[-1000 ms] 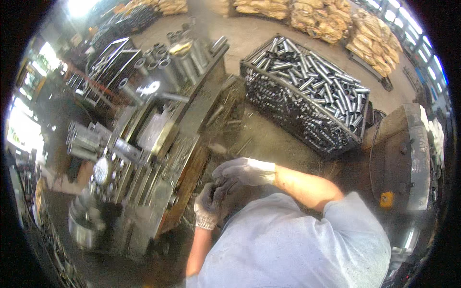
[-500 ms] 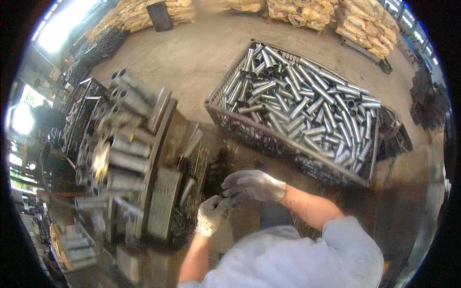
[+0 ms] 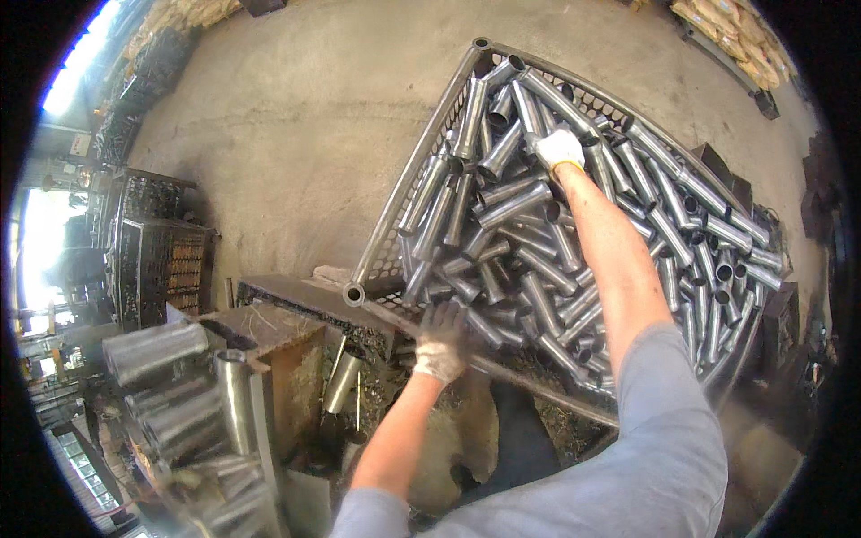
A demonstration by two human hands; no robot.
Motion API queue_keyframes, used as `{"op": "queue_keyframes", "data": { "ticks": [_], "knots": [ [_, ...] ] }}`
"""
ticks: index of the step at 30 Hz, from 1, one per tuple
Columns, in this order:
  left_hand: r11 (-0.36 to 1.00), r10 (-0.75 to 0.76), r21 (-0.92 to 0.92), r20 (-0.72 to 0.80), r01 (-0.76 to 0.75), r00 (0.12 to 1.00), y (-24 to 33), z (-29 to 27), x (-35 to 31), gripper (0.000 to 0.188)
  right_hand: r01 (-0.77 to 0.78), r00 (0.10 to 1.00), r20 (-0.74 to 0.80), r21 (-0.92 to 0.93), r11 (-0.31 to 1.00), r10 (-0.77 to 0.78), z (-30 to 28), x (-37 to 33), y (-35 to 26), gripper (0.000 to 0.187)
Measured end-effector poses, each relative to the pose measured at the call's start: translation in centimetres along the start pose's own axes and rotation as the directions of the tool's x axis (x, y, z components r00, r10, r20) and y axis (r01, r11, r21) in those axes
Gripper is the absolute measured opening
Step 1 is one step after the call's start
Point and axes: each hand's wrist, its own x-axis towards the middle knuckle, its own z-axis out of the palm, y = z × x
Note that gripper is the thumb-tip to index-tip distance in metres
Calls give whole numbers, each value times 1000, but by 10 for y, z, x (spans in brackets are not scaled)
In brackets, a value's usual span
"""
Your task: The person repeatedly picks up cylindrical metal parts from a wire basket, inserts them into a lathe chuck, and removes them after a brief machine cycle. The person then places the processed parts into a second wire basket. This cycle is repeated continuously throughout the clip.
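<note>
My right hand (image 3: pixel 560 150), in a white glove, reaches into the far part of a metal mesh crate (image 3: pixel 404 179). Its fingers are closed on a shiny metal tube (image 3: pixel 527 109) among many others piled loosely at all angles; the fingertips are partly hidden. Over the crate's near rim lies my left hand (image 3: pixel 439 345), gloved too, its dark-stained fingers stretched out and holding nothing that I can see. Many of the heaped tubes (image 3: pixel 516 204) flare at one end.
To the left, a bench (image 3: pixel 269 336) and a stack of larger tubes (image 3: pixel 166 350) stand close to my left arm. One short tube (image 3: pixel 343 381) stands tilted beside the bench. Dark mesh crates (image 3: pixel 166 260) sit farther left, and filled sacks (image 3: pixel 731 36) lie at the far right.
My hands were together in front of me and have parted. The right has reached forward into the crate; the left has moved to its near rim. The view has turned toward the crate.
</note>
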Motion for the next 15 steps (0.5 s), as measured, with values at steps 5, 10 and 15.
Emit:
{"op": "queue_keyframes", "data": {
  "ticks": [5, 10, 15],
  "knots": [
    [762, -412, -495, 125, 417, 902, 3, -11, 25, 66, 29, 999, -18, 55, 998, -28, 40, 4, 4, 53],
    [44, -615, -891, 333, 452, 715, -23, -26, 141, 83, -33, 983, 151, 709, 704, -107, 98, -57, 29, 62],
    [323, -630, -858, 120, 399, 767, -36, -32, 162, 82, -482, 869, 484, 786, 387, 101, 137, -10, -8, 93]
  ]
}}
